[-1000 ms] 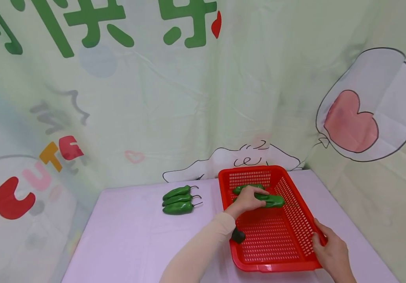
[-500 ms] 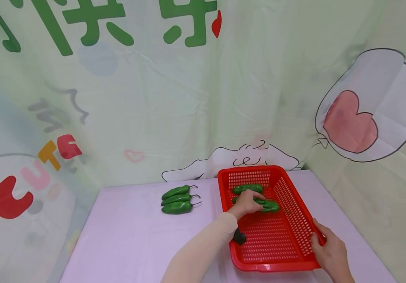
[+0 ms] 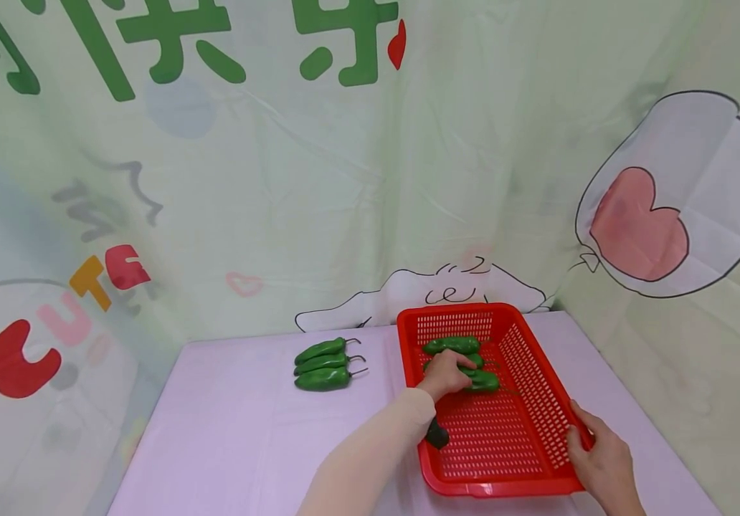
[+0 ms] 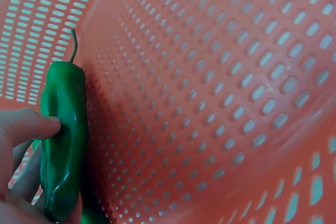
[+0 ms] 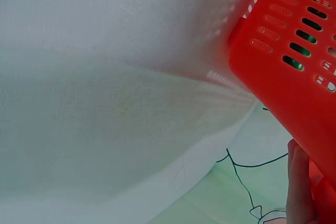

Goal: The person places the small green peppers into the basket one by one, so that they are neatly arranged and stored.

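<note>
Head view: pinching green pepper (image 3: 486, 382) with curled fingers (image 3: 462, 360) of left hand (image 3: 444, 373), gripping red basket (image 3: 492, 489) with right hand (image 3: 604, 456); probably lining pepper up, next calling for gentle release.

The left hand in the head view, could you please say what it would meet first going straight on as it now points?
Past the green pepper it holds, the left hand would probably meet the basket's right wall first, though depth is unclear.
</note>
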{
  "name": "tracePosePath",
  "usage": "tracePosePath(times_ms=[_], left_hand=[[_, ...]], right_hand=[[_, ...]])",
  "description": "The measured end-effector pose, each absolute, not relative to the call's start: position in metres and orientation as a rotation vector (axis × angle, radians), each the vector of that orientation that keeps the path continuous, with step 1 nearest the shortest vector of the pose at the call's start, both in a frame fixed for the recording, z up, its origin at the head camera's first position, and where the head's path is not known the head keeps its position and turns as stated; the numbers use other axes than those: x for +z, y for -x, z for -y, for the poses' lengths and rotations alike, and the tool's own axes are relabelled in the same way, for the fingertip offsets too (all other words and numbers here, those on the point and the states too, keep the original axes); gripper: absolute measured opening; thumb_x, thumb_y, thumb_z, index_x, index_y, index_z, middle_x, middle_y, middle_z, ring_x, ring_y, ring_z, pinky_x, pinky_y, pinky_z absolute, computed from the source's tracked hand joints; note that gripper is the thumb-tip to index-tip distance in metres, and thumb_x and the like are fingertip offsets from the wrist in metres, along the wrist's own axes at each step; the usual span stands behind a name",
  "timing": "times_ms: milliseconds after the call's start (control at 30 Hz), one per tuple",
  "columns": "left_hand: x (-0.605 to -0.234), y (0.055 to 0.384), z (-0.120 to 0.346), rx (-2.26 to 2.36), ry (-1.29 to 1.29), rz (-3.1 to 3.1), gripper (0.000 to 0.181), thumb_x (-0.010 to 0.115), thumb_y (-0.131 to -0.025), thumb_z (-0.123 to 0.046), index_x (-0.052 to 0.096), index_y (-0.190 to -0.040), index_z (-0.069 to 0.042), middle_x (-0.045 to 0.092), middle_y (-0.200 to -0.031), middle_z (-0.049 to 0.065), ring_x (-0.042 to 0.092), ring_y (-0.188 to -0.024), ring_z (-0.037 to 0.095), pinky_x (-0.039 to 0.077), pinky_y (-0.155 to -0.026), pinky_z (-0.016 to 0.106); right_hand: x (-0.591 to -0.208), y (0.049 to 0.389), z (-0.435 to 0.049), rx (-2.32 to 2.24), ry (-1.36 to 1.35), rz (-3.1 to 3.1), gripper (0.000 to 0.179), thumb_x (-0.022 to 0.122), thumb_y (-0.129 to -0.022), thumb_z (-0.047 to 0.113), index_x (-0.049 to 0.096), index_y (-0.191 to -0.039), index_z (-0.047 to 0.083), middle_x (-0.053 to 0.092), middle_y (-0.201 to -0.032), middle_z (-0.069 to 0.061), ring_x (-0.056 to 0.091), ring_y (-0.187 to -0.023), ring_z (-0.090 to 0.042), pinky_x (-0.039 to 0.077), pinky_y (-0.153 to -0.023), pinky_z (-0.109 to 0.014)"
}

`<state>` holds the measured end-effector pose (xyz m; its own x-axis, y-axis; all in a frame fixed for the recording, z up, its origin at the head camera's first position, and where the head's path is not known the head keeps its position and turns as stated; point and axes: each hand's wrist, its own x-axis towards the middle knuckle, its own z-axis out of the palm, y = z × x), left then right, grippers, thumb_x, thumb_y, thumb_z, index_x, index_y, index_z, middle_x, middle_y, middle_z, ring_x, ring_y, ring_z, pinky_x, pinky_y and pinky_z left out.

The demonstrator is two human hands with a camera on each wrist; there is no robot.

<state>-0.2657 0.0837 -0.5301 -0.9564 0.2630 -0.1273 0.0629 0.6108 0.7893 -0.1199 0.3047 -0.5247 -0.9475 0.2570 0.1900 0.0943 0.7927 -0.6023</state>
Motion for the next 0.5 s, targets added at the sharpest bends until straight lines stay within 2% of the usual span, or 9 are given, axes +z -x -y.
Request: tracePosePath(times_ms=[100, 300, 500], left_hand=[[-0.5313, 0.2641, -0.085, 1.224, -0.296, -2.651, 0.027, 0.079, -0.077, -0.008, 0.08, -0.102, -0.017, 0.069, -0.099, -0.006, 0.052, -0.085, 0.007, 0.048, -0.077, 0.023], [-0.5339, 0.2632, -0.0871, 1.184, -0.32, -2.716, 0.027, 0.079, -0.077, -0.008, 0.08, -0.102, -0.017, 0.069, -0.097, -0.009, 0.052, -0.083, 0.005, 0.047, -0.075, 0.022], [-0.539, 0.267, -0.0881, 1.043, -0.361, -2.836, 0.027, 0.081, -0.076, -0.014, 0.08, -0.102, -0.022, 0.067, -0.097, -0.01, 0.051, -0.087, 0.007, 0.045, -0.076, 0.022]], right_hand=[[-0.5261, 0.1187, -0.3048, 0.877, 0.248, 2.692, 0.045, 0.057, -0.088, 0.002, 0.053, -0.132, -0.012, 0.055, -0.122, -0.039, 0.06, -0.098, -0.046, 0.051, -0.063, -0.038], [-0.5266, 0.1183, -0.3047, 0.876, 0.236, 2.672, 0.045, 0.057, -0.088, 0.001, 0.054, -0.131, -0.012, 0.056, -0.121, -0.039, 0.061, -0.095, -0.046, 0.049, -0.06, -0.034], [-0.5275, 0.1185, -0.3039, 0.882, 0.249, 2.682, 0.046, 0.057, -0.088, 0.001, 0.053, -0.132, -0.012, 0.055, -0.122, -0.04, 0.06, -0.097, -0.047, 0.053, -0.069, -0.051]])
